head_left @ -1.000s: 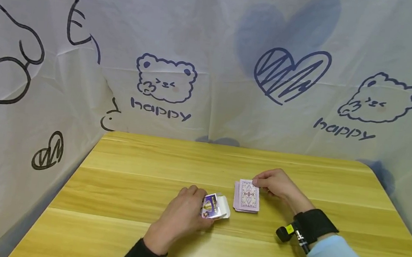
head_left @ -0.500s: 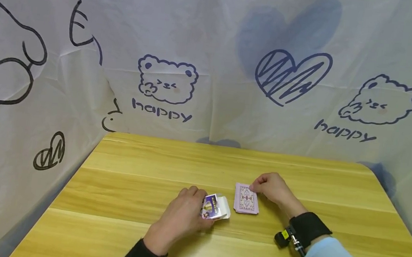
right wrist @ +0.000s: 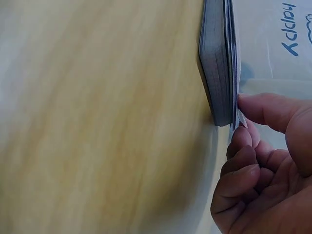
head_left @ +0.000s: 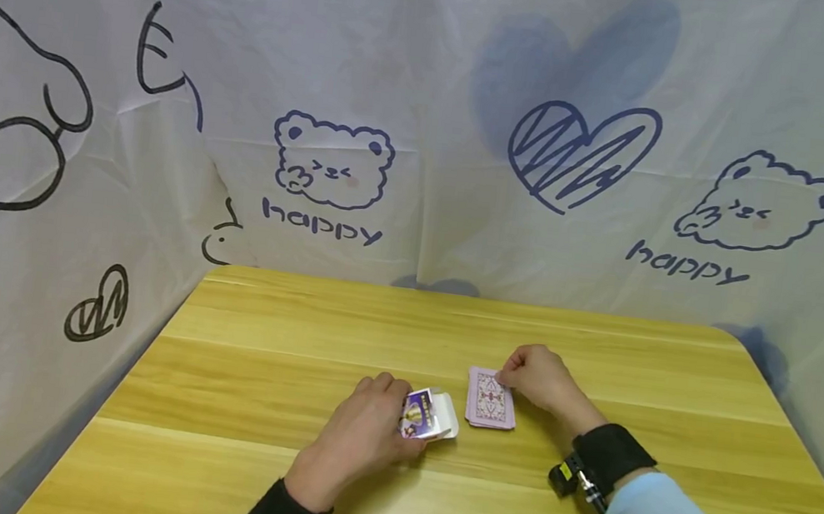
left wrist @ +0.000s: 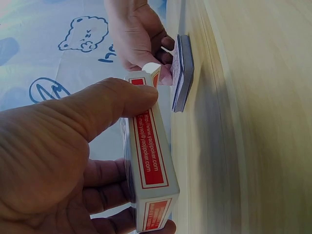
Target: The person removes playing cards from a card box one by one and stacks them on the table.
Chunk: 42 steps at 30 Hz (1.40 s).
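My left hand (head_left: pixel 363 432) grips a white playing-card box (head_left: pixel 420 415) with a purple picture, its flap end facing right. In the left wrist view the thumb lies along the box's red-printed narrow side (left wrist: pixel 153 151), the other fingers on the far side. Just right of the box, a deck of playing cards (head_left: pixel 491 404) lies face down, patterned backs up. My right hand (head_left: pixel 545 382) pinches the deck's far right corner, thumb on top. The right wrist view shows the thick deck (right wrist: pixel 217 63) edge-on, thumb and forefinger at the corner of its uppermost cards.
Both hands work over a yellow wood-grain table (head_left: pixel 263 308). A pale cloth (head_left: pixel 449 194) with bear and heart drawings hangs behind it and along the left side. Black straps with small cameras (head_left: pixel 564 478) circle both wrists.
The right hand has come slightly nearer and left, and the top cards, which stuck out toward the right, now lie more squarely on the deck. The left hand and box stay nearly still.
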Tool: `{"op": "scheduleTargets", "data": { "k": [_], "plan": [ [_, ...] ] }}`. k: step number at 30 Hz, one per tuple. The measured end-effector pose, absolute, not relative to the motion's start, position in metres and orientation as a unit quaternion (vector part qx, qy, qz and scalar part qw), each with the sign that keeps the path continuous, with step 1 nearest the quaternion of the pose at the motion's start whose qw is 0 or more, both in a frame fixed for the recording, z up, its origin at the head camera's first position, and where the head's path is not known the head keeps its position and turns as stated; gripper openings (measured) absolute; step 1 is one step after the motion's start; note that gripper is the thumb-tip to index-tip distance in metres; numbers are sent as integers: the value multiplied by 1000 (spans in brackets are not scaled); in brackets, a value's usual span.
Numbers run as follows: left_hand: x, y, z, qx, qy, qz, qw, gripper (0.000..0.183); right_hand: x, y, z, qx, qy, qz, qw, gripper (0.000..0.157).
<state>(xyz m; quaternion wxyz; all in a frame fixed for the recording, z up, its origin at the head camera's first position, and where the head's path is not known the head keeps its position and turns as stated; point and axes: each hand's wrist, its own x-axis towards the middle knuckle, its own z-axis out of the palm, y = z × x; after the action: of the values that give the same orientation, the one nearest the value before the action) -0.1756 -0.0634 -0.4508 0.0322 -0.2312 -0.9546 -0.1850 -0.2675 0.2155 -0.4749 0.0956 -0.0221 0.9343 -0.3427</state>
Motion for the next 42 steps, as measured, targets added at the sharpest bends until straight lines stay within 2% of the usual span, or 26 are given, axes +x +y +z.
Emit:
{"op": "scheduleTargets", "data": {
  "k": [8, 26, 34, 37, 42],
  "plan": [
    [-174, -63, -452, -231, -954, -187, 33, 71, -266, 215, -475, -29, 944, -314, 98, 17],
    [-175, -60, -453, -223, -956, -188, 23, 71, -263, 220, -473, -9, 945, -321, 65, 22],
    [-174, -61, -453, -221, -956, -193, 22, 72, -231, 204, -454, -23, 909, -417, -5, 17],
    [-174, -62, -454, -222, -955, -197, 19, 70, -213, 187, -450, -33, 889, -457, -8, 15],
    [-174, -61, -456, -234, -950, -204, 28, 65, -193, 161, -454, -42, 864, -502, 19, 11]
  ]
}}
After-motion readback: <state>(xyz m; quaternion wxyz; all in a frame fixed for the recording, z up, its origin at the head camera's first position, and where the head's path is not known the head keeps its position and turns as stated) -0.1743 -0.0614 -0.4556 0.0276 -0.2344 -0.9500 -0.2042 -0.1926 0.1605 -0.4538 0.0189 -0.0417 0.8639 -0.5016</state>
